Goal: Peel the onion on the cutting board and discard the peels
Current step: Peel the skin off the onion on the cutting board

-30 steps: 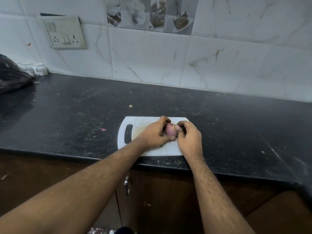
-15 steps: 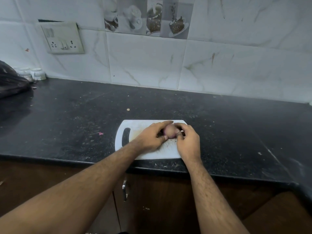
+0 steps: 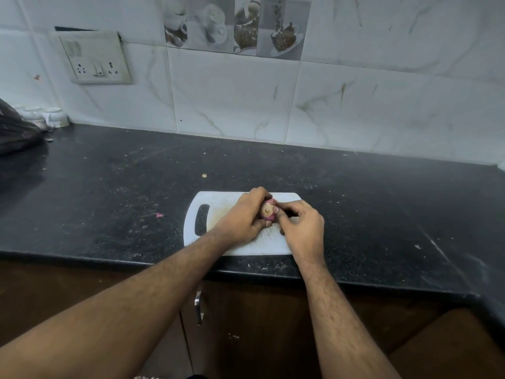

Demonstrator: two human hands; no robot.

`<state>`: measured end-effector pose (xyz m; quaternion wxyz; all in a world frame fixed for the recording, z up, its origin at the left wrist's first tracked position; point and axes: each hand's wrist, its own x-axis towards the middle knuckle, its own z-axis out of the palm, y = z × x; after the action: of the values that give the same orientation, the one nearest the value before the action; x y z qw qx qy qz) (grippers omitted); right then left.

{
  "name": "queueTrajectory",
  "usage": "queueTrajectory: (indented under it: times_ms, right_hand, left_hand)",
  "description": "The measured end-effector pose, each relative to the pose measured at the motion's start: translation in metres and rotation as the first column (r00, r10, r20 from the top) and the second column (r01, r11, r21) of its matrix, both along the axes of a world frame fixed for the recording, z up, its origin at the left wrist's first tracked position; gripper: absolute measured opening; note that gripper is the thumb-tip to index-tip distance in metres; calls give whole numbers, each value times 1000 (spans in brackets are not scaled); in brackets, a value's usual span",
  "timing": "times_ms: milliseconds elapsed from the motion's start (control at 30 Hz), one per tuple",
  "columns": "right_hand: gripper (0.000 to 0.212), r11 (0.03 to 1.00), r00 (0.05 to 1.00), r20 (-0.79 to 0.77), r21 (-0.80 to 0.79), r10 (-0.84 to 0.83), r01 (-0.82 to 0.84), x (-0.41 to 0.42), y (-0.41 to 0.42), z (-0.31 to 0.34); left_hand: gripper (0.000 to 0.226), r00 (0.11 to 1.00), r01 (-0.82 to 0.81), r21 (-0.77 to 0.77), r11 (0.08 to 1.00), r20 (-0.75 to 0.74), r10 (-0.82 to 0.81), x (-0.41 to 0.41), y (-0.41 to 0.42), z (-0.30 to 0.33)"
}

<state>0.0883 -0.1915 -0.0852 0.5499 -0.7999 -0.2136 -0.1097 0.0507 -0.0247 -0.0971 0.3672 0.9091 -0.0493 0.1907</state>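
Over the cutting board (image 3: 218, 203), the left hand (image 3: 240, 217) is clasping the small, slippery onion (image 3: 268, 210); the right hand (image 3: 300, 228) is pinching brittle skin at its end.

Dim, cool, even light; wide-angle edge bowing.

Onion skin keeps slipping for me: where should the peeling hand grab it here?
Judging by the pose, pinch the skin edge at the pale cut end of the onion, coming from the right hand side; the left hand already cups its other side.
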Motion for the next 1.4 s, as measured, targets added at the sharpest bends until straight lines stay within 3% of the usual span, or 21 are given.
queueTrajectory:
  times_ms: [267,800,1033,1200,1400]
  right_hand:
    - [15,999,995,-101,35,11,-8,-2,-1,2]
    - [5,989,987,-134,-125,-92,75,1,3,2]
    - [11,993,991,-113,-101,-66,55,4,2,-2]
    - [14,998,995,-92,-63,-36,30,8,0,-6]
    - [11,997,994,-97,-65,-57,51,1,4,-2]
  left_hand:
    - [36,1000,25,18,1000,2,-25,-6,-4,6]
    - [33,996,20,115,993,80,-29,-9,-10,8]
    - [34,1000,4,15,1000,-3,-4,-9,-9,12]
    - [35,999,-8,10,1000,-32,8,-13,-13,15]
    - [19,999,36,75,997,-14,-35,-13,-11,14]
